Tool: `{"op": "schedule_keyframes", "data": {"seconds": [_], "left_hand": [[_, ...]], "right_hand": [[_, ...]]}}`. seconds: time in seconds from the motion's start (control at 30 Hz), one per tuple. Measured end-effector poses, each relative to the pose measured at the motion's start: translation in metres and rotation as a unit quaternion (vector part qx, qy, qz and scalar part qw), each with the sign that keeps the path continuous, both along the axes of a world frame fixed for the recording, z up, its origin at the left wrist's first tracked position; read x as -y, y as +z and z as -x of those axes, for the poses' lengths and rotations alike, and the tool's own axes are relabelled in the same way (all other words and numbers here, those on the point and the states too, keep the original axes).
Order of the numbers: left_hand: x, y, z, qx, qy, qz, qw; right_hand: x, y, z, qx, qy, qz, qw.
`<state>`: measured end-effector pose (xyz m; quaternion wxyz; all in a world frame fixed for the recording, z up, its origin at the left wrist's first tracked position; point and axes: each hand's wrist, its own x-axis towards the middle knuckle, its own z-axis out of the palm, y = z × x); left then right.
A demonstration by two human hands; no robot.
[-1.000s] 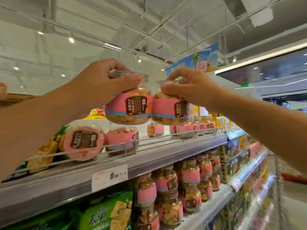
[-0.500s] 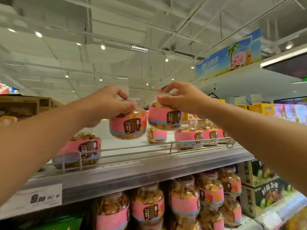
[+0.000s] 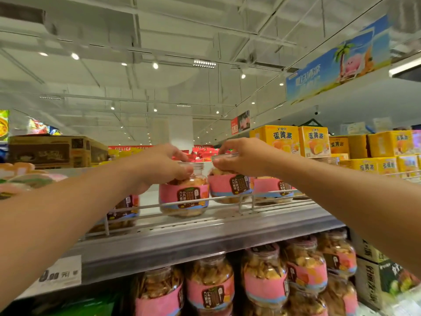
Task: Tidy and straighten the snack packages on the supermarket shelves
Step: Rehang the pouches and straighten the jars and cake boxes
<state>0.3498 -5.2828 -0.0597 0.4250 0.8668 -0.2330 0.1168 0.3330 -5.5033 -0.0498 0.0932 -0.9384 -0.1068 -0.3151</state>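
While the left hand (image 3: 159,166) grips one biscuit jar (image 3: 184,197) behind the wire rail (image 3: 227,205), the right hand (image 3: 245,157) pinches its neighbour's lid (image 3: 224,157); next, probably square both labels forward.

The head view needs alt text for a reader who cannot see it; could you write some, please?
Two bare hands each grip a pink-labelled snack jar by its top at the upper shelf's wire rail: left hand on the left jar, right hand on the right jar.

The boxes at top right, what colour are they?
Yellow boxes, best seen in the head view.
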Motion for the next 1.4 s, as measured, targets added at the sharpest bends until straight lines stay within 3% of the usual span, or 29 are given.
{"op": "schedule_keyframes", "data": {"seconds": [0.3,0.5,0.9,1.0,1.13,1.27,1.4], "left_hand": [[-0.001,-0.001,-0.005,0.030,-0.014,-0.046,0.998],[0.010,-0.006,-0.007,0.063,-0.021,-0.045,0.997],[0.011,-0.010,-0.006,0.071,-0.009,-0.090,0.993],[0.013,-0.011,-0.002,0.108,0.005,-0.114,0.988],[0.009,-0.011,0.017,0.206,-0.014,-0.054,0.977],[-0.032,-0.018,0.046,0.305,-0.003,-0.067,0.950],[-0.100,-0.019,0.068,0.323,0.060,-0.091,0.940]], "right_hand": [[0.013,-0.015,-0.019,0.001,-0.063,0.046,0.997],[0.019,-0.012,-0.017,-0.037,-0.028,0.021,0.999],[0.017,-0.018,-0.022,-0.007,-0.050,0.044,0.998],[0.015,-0.019,-0.018,-0.011,-0.054,0.053,0.997],[0.007,-0.020,-0.007,0.000,-0.072,0.064,0.995],[-0.024,-0.023,0.016,0.126,0.038,-0.003,0.991],[-0.080,-0.030,0.032,0.127,0.151,-0.004,0.980]]}}
